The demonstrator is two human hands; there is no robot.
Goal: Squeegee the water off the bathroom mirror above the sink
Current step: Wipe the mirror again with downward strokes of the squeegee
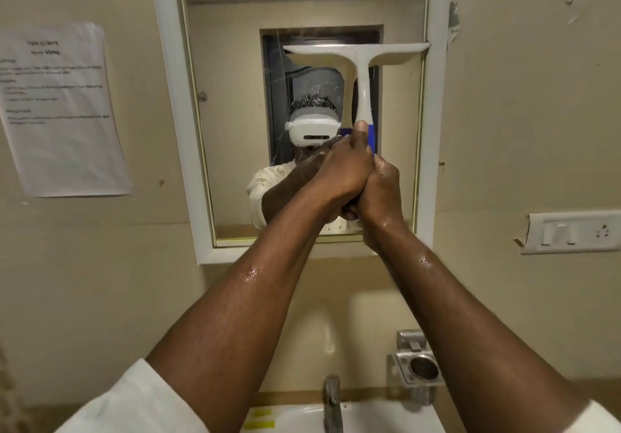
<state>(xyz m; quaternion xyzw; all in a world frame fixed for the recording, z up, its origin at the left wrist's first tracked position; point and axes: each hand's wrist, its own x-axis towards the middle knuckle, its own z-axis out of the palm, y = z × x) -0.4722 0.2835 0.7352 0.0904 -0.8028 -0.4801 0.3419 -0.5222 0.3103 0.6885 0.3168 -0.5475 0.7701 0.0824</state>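
A white squeegee (361, 59) with a blue lower handle stands upright against the mirror (232, 103). Its wide blade lies level across the mirror's upper right, the right tip at the white frame. My left hand (342, 170) grips the handle, thumb pointing up along the stem. My right hand (383, 187) wraps the handle just below and beside it, so both hands are clasped together. Water streaks and drops show on the glass left of the stem. Both forearms are wet.
A white sink (376, 419) with a metal tap (332, 402) sits below. A metal holder (416, 368) is fixed to the wall at right, a switch plate (571, 232) higher up. A printed paper (60, 106) hangs on the left wall.
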